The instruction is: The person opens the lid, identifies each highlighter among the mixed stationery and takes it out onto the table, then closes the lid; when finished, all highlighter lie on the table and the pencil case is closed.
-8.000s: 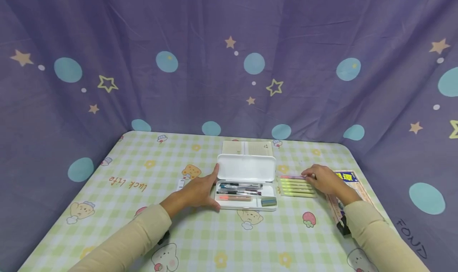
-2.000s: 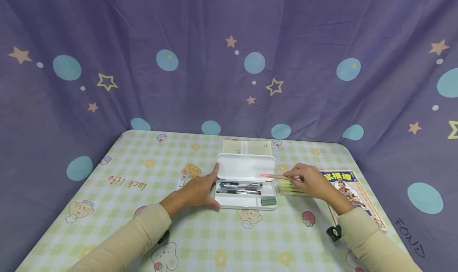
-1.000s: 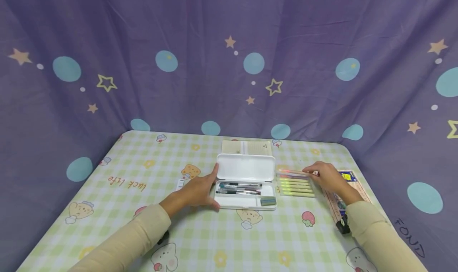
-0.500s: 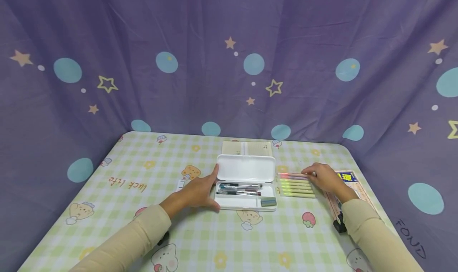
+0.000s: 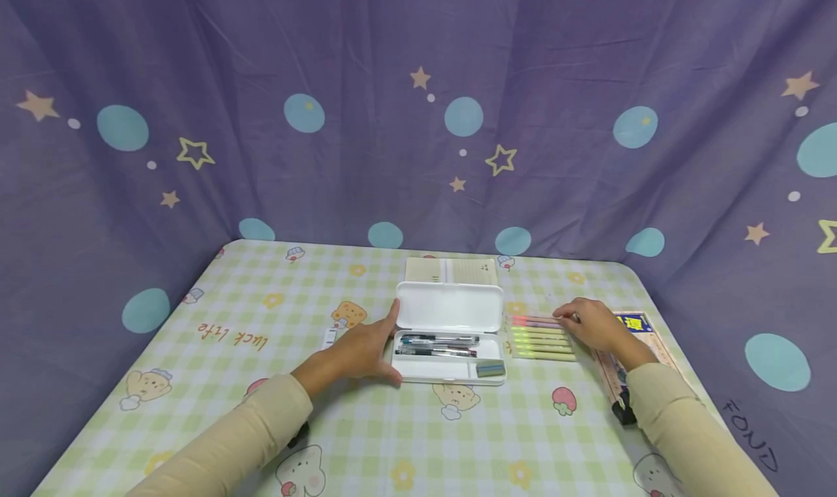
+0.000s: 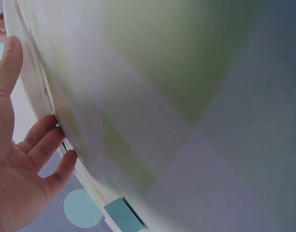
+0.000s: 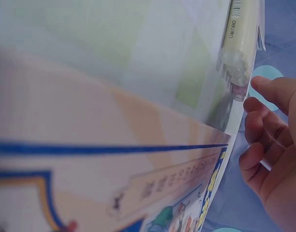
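An open white pencil case [image 5: 434, 370] stands mid-table, several pens [image 5: 438, 341] in its rear compartment and a grey-blue eraser [image 5: 490, 368] at front right. My left hand [image 5: 362, 348] rests along its left side, thumb at the front corner and a finger by the raised lid [image 5: 451, 306]. To the right, a clear holder carries a row of highlighters [image 5: 543, 343]; an orange one [image 5: 532, 318] lies along its far edge. My right hand [image 5: 591, 326] is at that row's right end; in the right wrist view its thumb and loosely bent fingers [image 7: 254, 104] are close to the highlighter ends, holding nothing visible.
Behind the lid lies a cream notebook [image 5: 428, 269]. A book with a blue title band [image 5: 637, 322] lies beneath the right forearm. A small white-and-blue block [image 5: 330, 335] is partly hidden behind the left hand. A purple curtain [image 5: 392, 119] hangs around the checked table.
The orange highlighter left the pencil case's front compartment in my right hand and went rightward into the row. The right fingers have since drawn slightly away. The left hand stays put.
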A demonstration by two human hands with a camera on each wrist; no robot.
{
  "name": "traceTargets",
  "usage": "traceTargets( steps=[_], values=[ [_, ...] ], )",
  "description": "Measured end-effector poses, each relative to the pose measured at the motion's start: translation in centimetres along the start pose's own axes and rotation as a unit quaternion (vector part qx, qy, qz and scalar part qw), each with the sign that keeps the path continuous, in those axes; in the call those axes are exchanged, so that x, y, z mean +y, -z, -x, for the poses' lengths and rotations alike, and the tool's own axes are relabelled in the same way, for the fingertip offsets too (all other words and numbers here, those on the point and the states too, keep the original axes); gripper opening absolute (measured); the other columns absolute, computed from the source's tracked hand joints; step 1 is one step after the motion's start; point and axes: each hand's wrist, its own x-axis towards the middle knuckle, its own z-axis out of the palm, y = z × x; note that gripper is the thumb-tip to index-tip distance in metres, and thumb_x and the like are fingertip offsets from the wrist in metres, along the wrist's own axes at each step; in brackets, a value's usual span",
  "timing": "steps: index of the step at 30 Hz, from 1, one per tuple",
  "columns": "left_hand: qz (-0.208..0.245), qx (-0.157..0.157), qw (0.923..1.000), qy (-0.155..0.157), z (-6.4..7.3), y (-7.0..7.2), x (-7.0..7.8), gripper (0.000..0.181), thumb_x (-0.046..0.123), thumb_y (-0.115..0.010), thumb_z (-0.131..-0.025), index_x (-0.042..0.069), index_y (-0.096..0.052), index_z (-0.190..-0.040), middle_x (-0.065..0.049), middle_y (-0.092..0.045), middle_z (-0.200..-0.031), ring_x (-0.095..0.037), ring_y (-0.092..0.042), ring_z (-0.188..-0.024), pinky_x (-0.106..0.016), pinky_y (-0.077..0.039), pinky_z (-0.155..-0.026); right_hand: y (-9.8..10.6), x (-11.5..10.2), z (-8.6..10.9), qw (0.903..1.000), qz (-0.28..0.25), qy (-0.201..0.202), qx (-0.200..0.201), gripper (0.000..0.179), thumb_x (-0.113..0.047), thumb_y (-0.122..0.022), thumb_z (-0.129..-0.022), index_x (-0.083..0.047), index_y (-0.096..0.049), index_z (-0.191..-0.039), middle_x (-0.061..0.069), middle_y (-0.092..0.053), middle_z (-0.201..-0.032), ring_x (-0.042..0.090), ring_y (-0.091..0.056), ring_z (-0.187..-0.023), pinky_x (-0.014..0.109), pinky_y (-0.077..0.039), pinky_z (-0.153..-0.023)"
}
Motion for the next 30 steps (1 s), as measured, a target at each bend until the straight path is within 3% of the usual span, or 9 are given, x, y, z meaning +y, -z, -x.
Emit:
traceTargets(
  steps=[7, 17, 23, 30],
  values=[
    [0.0, 0.003, 1.0, -0.004, 0.0, 0.0, 0.0, 0.15, 0.065, -0.088, -0.062, 0.002, 0.003, -0.163, -0.007, -0.065, -0.136, -0.025, -0.065, -0.119, -0.041, -0.05, -0.105, 0.6, -0.4, -0.1, 0.9999, -0.009, -0.006, -0.005, 0.024, -0.013, -0.064, -0.099, -0.008, -0.074, -0.12, 0.007, -0.072, -0.103, 0.016, -0.063, -0.083, 0.041, -0.054, -0.074],
    [-0.002, 0.005, 1.0, -0.008, 0.1, 0.0, -0.1, 0.149, 0.064, -0.088, -0.062, 0.002, 0.002, -0.163, -0.006, -0.066, -0.133, -0.023, -0.066, -0.115, -0.04, -0.051, -0.103, 0.4, -2.0, -1.4, 0.9993, -0.033, 0.017, -0.003, 0.025, -0.011, -0.063, -0.1, -0.005, -0.073, -0.122, 0.01, -0.074, -0.102, 0.008, -0.061, -0.073, 0.035, -0.054, -0.069],
    [-0.005, 0.005, 0.9999, -0.009, 0.1, -0.2, -0.3, 0.149, 0.066, -0.087, -0.063, 0.002, 0.002, -0.163, -0.007, -0.065, -0.135, -0.023, -0.066, -0.118, -0.04, -0.051, -0.104, 0.4, -4.2, -2.7, 0.9978, -0.054, 0.039, 0.006, 0.029, -0.011, -0.064, -0.099, -0.004, -0.071, -0.126, 0.008, -0.075, -0.096, 0.005, -0.058, -0.066, 0.031, -0.051, -0.065],
    [-0.002, 0.007, 0.9999, -0.013, 0.1, 0.0, -0.1, 0.148, 0.065, -0.087, -0.063, 0.001, 0.002, -0.163, -0.007, -0.066, -0.134, -0.023, -0.066, -0.117, -0.041, -0.051, -0.104, 0.6, -6.9, -4.0, 0.9948, -0.086, 0.055, -0.002, 0.035, -0.014, -0.063, -0.1, -0.006, -0.067, -0.134, 0.008, -0.075, -0.099, 0.006, -0.062, -0.07, 0.029, -0.051, -0.064]
  ],
)
